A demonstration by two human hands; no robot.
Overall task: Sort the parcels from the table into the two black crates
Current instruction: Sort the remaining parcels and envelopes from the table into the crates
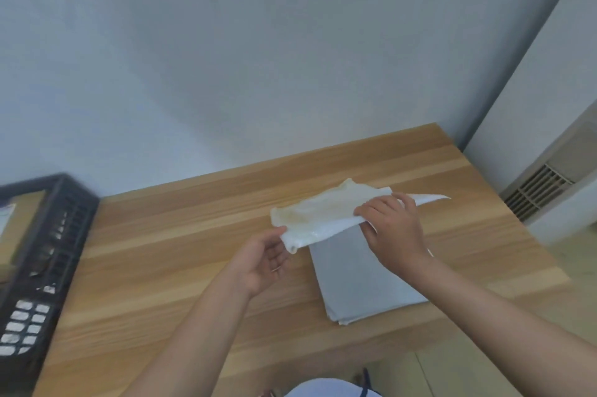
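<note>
White soft parcel point(323, 219) held above wooden table point(181, 254), clamped from above by right hand point(392, 232). Near corner met by left hand point(261, 261), palm up; grip cannot be told. Grey mailer stack point(358, 280) lies beneath. Black crate point(48, 251) seen at left; label point(5, 219) inside blurred, unreadable.

Head camera looks forward and down, near the table point(161, 267), horizon apparently tilted.
</note>
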